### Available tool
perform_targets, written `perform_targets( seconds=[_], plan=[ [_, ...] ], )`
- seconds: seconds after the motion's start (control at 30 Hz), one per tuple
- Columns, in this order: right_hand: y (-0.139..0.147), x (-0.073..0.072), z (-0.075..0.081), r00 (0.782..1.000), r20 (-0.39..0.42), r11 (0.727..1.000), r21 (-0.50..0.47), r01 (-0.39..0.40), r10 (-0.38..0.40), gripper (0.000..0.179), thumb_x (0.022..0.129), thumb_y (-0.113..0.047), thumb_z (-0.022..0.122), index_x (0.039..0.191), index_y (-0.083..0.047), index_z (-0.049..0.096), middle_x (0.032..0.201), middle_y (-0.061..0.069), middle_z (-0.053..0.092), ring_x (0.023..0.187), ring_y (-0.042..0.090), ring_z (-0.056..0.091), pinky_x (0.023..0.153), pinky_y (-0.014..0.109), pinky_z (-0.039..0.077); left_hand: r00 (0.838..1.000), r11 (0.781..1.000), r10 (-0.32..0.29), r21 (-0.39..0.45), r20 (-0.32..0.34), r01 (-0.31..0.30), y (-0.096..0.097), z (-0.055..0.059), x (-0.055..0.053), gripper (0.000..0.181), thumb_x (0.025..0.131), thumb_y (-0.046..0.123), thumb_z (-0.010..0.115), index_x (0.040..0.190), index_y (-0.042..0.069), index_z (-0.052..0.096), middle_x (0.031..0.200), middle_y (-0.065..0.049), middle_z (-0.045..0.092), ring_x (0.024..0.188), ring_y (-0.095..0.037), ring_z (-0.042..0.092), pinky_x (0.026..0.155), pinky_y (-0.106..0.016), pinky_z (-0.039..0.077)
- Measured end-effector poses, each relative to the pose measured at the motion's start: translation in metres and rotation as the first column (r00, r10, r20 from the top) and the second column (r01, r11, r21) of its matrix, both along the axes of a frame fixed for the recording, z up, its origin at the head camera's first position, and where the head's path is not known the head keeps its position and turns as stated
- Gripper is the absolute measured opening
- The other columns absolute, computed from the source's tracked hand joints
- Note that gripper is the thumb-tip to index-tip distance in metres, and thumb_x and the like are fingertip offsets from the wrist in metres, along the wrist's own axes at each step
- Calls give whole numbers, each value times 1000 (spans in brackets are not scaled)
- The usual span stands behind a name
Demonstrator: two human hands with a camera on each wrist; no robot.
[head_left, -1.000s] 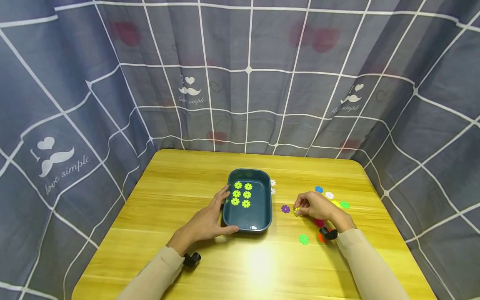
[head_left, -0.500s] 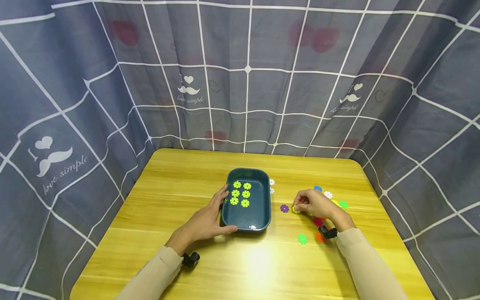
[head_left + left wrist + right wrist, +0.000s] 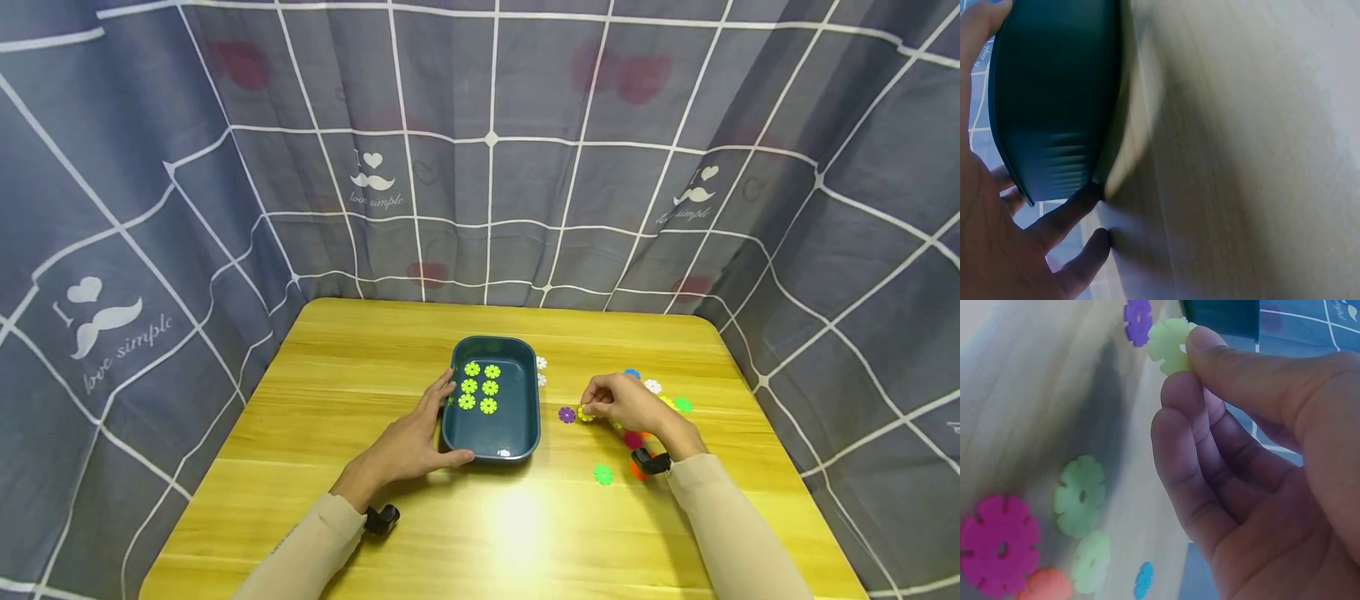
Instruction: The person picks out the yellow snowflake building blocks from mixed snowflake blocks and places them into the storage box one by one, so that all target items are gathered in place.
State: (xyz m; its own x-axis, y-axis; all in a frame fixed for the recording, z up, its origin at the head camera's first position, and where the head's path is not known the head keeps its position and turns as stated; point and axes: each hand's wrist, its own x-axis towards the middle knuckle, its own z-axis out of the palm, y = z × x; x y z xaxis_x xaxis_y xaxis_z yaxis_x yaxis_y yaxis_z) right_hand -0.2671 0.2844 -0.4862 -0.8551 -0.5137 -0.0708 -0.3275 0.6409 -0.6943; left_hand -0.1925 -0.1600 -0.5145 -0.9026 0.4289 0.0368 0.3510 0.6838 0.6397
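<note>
A dark teal tray (image 3: 513, 437) stands on the table, with yellow-green flower-shaped interlocking discs (image 3: 489, 388) inside it in two columns. My left hand (image 3: 401, 446) spans its near left corner: the thumb rests at the front rim and spread fingers touch the left side. In the left wrist view, two fingertips (image 3: 1094, 190) meet the tray's outer wall low by the table. My right hand (image 3: 626, 406) pinches a yellow interlocking disc (image 3: 1171, 347) between thumb and fingertips, beside a purple disc (image 3: 567, 415). The other right fingers are bent beneath.
Around my right hand lie a green disc (image 3: 603, 474), a magenta disc (image 3: 1000, 547), a blue disc (image 3: 1143, 580), a white disc (image 3: 653, 387) and others. White discs (image 3: 542, 380) lie against the tray's right side. A grey checked curtain (image 3: 450, 167) surrounds the wooden table (image 3: 360, 333).
My right hand has shifted slightly left and away from me, bringing the yellow disc closer to the purple one. The disc now shows flatter. My left hand stays at the tray.
</note>
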Motion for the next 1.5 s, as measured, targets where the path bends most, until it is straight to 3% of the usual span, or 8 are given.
perform_targets(
  seconds=[0.37,0.67,0.93,1.1,1.3,1.5],
  plan=[
    [-13,-3,15,999,-42,998,56,4,-1,5,112,-14,80,109,-11,82,102,-2,84,89,16,76,79,23,62,1000,1000,4,5,-2,-4,-2,-4,0,133,92,74,90,188,16,17,199,11,3,162,-36,60,113,-66,63],
    [-23,-5,21,995,-93,999,24,-27,30,6,111,-13,81,107,-9,83,101,8,86,87,21,79,76,23,60,1000,1000,7,10,0,-7,-1,-6,1,135,92,75,89,188,16,15,199,9,5,161,-37,62,113,-66,64],
    [-31,-8,25,997,-71,1000,30,-7,9,6,111,-17,83,108,-12,83,100,5,86,89,25,81,79,23,61,1000,1000,13,13,0,-13,0,-4,0,137,92,72,91,189,21,10,199,9,10,158,-38,64,110,-66,65],
    [-39,-8,30,998,-60,1000,8,-23,24,6,111,-14,82,109,-8,83,102,13,87,93,35,84,81,23,64,1000,1000,3,4,-3,-3,1,-3,0,136,92,74,90,189,17,13,199,7,7,153,-40,68,108,-63,66],
    [-51,-10,36,992,-117,998,24,-49,52,5,110,-14,83,109,-9,83,99,13,86,88,33,81,77,24,62,1000,1000,5,2,1,-5,0,-2,1,135,92,72,91,189,16,14,199,7,5,146,-43,72,105,-62,67],
    [-63,-12,43,987,-147,997,40,-65,70,5,110,-14,83,109,-9,83,98,10,85,85,31,80,76,25,62,1000,1000,12,0,2,-12,0,-2,0,137,92,77,88,189,19,11,199,11,6,150,-44,70,108,-65,65]
  ],
)
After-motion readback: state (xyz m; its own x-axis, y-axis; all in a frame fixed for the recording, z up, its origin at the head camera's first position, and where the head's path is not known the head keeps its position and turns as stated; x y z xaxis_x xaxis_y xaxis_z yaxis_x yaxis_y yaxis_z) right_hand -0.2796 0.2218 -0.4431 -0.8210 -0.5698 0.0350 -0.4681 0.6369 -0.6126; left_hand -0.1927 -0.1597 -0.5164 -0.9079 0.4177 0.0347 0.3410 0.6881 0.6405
